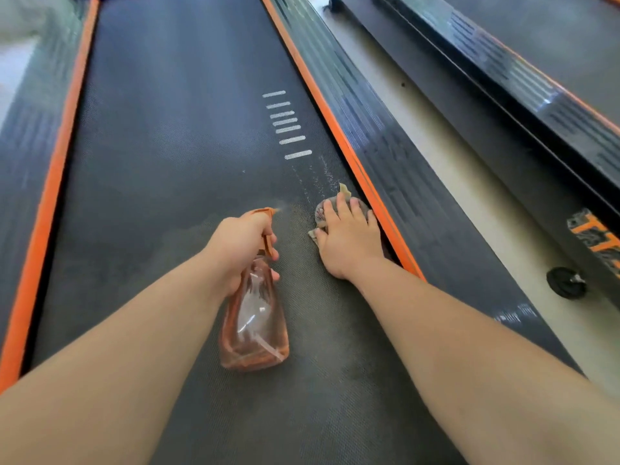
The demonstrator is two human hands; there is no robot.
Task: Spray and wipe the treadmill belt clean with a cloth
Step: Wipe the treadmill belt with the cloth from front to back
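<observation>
The left hand [240, 245] gripped the bottle [255, 317] (nozzle forward, to spray) while the right hand's [349, 243] flat, slightly spread fingers [342, 204] pressed the cloth [322, 213] onto the belt [174, 135] to wipe.

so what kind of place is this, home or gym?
Probably a gym or fitness room, not certain. The treadmill belt being wiped has what looks like a second treadmill parallel on its right, with the same orange trim, across a strip of pale floor.
</observation>
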